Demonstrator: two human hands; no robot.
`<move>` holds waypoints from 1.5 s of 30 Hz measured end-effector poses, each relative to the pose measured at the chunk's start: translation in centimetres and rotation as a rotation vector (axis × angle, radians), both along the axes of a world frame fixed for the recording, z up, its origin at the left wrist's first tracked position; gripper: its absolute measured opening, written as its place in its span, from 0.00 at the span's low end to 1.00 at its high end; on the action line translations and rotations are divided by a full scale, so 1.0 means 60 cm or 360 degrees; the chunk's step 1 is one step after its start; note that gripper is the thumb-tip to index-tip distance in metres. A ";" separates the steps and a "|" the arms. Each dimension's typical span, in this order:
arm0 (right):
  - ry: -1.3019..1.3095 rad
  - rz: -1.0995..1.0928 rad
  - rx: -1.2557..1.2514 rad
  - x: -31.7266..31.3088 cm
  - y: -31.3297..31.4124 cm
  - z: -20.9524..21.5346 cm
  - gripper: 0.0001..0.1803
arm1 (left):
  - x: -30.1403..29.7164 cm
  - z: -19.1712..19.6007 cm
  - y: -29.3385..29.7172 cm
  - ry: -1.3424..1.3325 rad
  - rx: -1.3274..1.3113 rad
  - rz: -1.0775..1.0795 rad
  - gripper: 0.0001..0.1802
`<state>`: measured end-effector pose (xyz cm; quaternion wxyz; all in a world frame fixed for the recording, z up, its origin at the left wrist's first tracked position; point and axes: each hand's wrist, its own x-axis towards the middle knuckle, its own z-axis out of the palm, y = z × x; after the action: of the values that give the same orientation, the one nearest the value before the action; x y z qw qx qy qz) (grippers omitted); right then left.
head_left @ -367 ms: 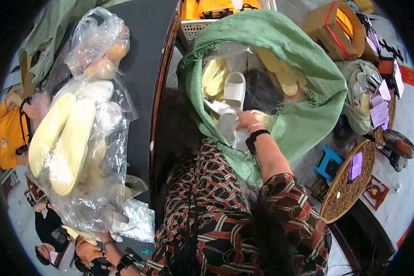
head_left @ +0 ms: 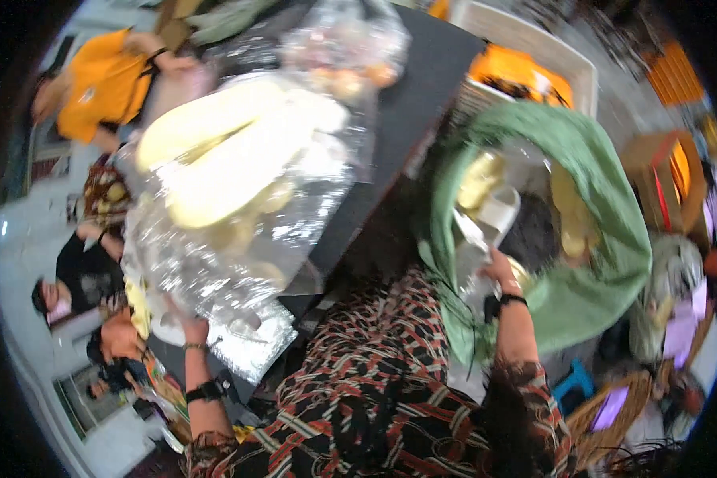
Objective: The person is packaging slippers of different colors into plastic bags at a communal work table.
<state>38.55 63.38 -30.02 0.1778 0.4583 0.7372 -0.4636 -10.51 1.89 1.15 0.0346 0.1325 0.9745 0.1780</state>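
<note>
In the round-mouthed green cloth sack (head_left: 617, 263), a white slipper (head_left: 502, 211) lies just past my right hand (head_left: 499, 269), fingers part-curled on something pale, too blurred to tell if gripped, while my left hand (head_left: 190, 323) touches shiny, crinkled plastic (head_left: 207, 275) below smooth, rounded yellow slippers (head_left: 231, 179), its hold unclear

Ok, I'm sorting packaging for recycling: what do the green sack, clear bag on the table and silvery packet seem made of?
Green sack: matte, maybe fabric or woven plastic; soft folds. Clear bag: glossy, probably plastic film, see-through and crinkled. Silvery packet: shiny, perhaps foil or metallised film; wrinkles glint.
</note>
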 end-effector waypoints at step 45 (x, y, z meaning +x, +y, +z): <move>0.1054 0.3000 0.2475 -0.942 -0.566 0.962 0.42 | 0.278 0.094 -0.186 -0.0209 0.0747 0.0468 0.57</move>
<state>-17.99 29.39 27.68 -0.0699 -0.3975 0.8627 0.3046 6.19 -9.29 6.76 0.0398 -0.0178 0.9111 0.4099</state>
